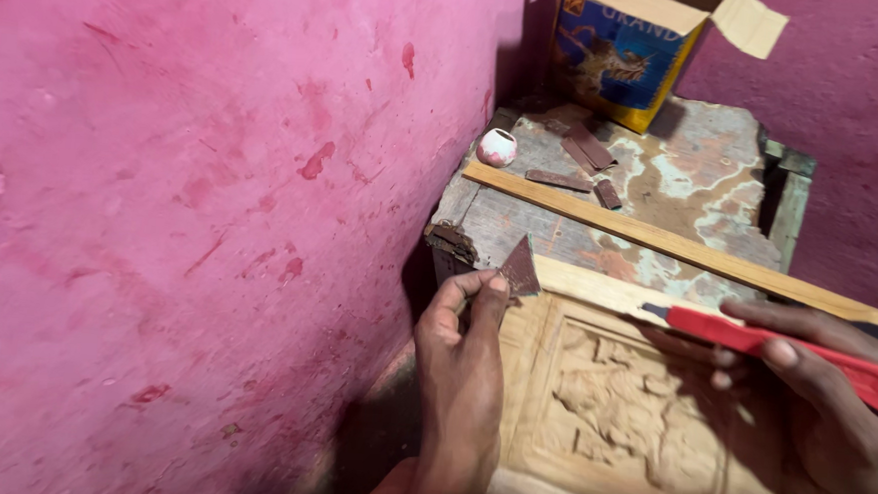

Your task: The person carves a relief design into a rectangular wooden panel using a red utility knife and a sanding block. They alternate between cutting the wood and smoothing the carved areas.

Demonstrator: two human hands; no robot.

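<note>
My left hand pinches a small triangular scrap of brown sandpaper between thumb and fingers, raised above the upper left corner of a carved wooden panel. My right hand grips a red utility knife, its tip pointing left over the panel's top frame. The panel bears a raised relief carving and lies at the bottom right of the view.
A worn wooden table carries a long wooden strip, several brown sandpaper scraps, a small pink-white pot and an open blue and yellow cardboard box. A pink plastered wall fills the left side.
</note>
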